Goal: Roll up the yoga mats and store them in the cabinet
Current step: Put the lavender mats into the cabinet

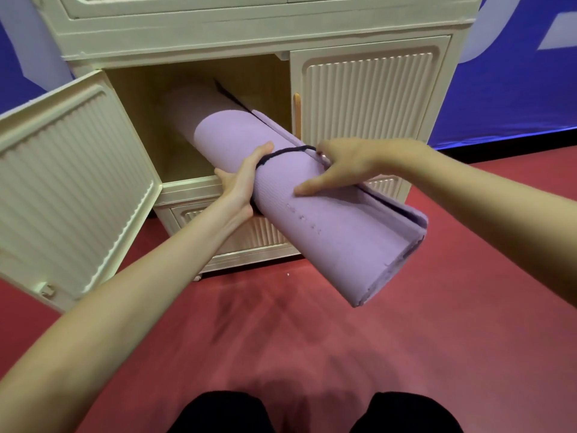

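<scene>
A rolled lilac yoga mat with a dark strap round it points diagonally into the open left compartment of the cream cabinet. Its far end is at the compartment's mouth; its near end sticks out to the lower right. Another lilac roll lies deeper inside. My left hand grips the mat from the left side and below, thumb on top by the strap. My right hand holds the mat's right side, thumb lying across the top, fingers hidden behind the roll.
The cabinet's left door hangs wide open to the left. Its right door is closed, with a wooden handle. A drawer front sits below the opening. Red floor lies in front; my dark-clad knees are at the bottom edge.
</scene>
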Available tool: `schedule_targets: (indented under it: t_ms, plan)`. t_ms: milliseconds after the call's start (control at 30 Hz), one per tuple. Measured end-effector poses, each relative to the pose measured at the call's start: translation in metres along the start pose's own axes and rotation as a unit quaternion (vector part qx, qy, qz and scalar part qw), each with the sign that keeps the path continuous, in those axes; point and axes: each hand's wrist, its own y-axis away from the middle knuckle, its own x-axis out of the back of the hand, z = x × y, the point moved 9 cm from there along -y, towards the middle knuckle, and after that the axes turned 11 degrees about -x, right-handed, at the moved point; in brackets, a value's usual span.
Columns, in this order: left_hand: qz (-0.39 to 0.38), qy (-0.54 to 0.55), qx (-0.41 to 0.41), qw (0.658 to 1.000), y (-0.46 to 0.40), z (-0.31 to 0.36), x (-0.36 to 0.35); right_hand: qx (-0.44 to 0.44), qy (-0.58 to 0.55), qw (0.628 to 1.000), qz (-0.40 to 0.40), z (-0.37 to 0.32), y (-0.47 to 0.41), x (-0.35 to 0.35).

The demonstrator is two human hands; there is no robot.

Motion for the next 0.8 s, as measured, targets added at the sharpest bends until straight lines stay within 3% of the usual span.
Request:
schedule_targets:
  t_ms: [133, 300, 567, 800]
  plan:
    - [0.001, -0.011, -0.026, 1.000, -0.004, 0.002, 0.012, 0.005, -0.096, 0.995, 0.001, 0.027, -0.012, 0.004]
    - [-0.017, 0.007, 0.012, 1.000, -0.016, 0.007, 0.018, -0.011, -0.184, 0.981, 0.058, 0.048, -0.046, 0.006]
    - [-0.040, 0.013, -0.003, 0.999, -0.009, 0.014, 0.024, 0.013, -0.263, 0.961, 0.080, 0.026, -0.087, 0.017]
    - [-0.108, 0.008, -0.051, 0.993, -0.012, 0.021, 0.025, -0.007, -0.320, 0.941, 0.113, 0.013, -0.120, 0.022]
